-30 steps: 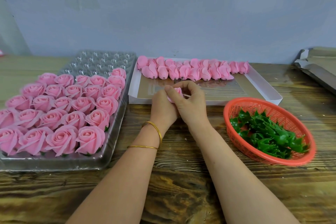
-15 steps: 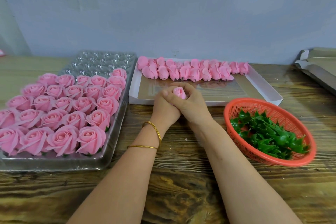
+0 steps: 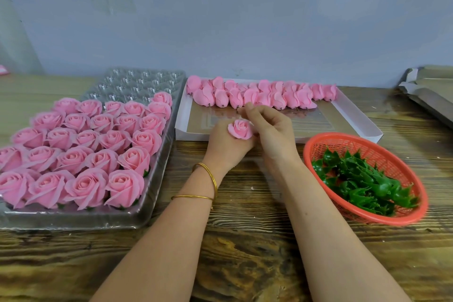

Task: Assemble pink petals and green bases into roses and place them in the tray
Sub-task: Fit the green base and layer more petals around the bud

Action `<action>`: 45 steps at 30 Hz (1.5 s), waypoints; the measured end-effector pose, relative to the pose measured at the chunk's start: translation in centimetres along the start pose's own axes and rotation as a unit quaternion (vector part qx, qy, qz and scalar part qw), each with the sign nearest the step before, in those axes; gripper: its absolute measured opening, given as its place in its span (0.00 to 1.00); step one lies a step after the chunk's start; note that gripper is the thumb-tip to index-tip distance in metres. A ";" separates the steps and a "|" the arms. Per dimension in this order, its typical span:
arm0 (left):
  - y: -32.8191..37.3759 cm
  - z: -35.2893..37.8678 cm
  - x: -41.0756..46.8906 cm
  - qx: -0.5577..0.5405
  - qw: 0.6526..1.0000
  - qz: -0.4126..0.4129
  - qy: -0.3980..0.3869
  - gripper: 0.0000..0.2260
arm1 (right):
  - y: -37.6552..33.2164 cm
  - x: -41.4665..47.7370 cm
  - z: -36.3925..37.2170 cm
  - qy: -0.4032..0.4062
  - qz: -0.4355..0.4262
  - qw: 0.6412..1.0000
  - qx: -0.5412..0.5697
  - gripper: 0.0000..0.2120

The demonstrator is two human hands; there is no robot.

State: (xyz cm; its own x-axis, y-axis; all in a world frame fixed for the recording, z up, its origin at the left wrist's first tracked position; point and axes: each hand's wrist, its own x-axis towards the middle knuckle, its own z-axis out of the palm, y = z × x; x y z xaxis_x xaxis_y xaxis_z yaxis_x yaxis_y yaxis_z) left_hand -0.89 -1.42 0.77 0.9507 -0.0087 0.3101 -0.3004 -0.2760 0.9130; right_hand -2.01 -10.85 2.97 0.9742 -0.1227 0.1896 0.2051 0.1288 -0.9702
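Note:
My left hand [image 3: 226, 144] holds a pink rose [image 3: 241, 129] upright in front of me, bloom facing up; whatever is under the bloom is hidden in my palm. My right hand [image 3: 272, 130] is against the rose's right side, thumb by the petals and fingertips pinched together just above its edge. To the left, a clear plastic tray [image 3: 73, 220] carries several finished roses [image 3: 85, 149], and its far cells have nothing in them. Closed pink petal buds [image 3: 259, 95] line the back of a white cardboard box [image 3: 362, 125]. Green bases [image 3: 362, 184] fill a red basket [image 3: 309, 154] on the right.
Everything stands on a wooden table against a blue-grey wall. Folded cardboard [image 3: 431, 91] lies at the far right edge. Bare wood shows between the tray and the basket, under my forearms.
The bud was wrapped tightly between both hands. Now its petals are spread into a bloom, and my right fingers have lifted to its upper right edge.

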 end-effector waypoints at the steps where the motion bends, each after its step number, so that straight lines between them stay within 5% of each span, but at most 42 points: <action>1: 0.0 0.0 0.0 0.000 1.000 -0.002 -0.009 0.09 | 0.0 0.0 0.0 0.002 -0.009 1.000 -0.004 0.09; 4: 0.1 -0.1 0.0 -0.004 0.999 -0.014 -0.039 0.04 | -0.1 0.1 -0.2 -0.007 -0.019 1.000 -0.004 0.09; 28: 0.1 -0.5 -0.3 -0.239 0.937 -0.119 -0.225 0.19 | -1.3 -0.8 -0.7 -0.136 0.075 0.985 0.075 0.05; 36: 0.3 -0.8 -0.4 -0.285 0.912 -0.119 -0.269 0.18 | -1.5 -0.7 -0.2 -0.163 0.114 0.975 0.095 0.19; 45: 0.5 -0.9 -0.5 -0.287 0.908 -0.123 -0.281 0.19 | -1.5 -0.9 0.1 -0.161 0.156 0.970 0.089 0.24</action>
State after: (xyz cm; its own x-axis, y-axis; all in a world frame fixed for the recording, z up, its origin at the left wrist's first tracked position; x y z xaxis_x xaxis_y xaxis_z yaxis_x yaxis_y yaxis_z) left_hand -1.54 -0.70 1.31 0.8358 -0.5475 0.0403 0.0891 0.2078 0.9741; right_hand -3.15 -10.84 4.24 0.9645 0.2602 -0.0445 -0.1202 0.2825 -0.9517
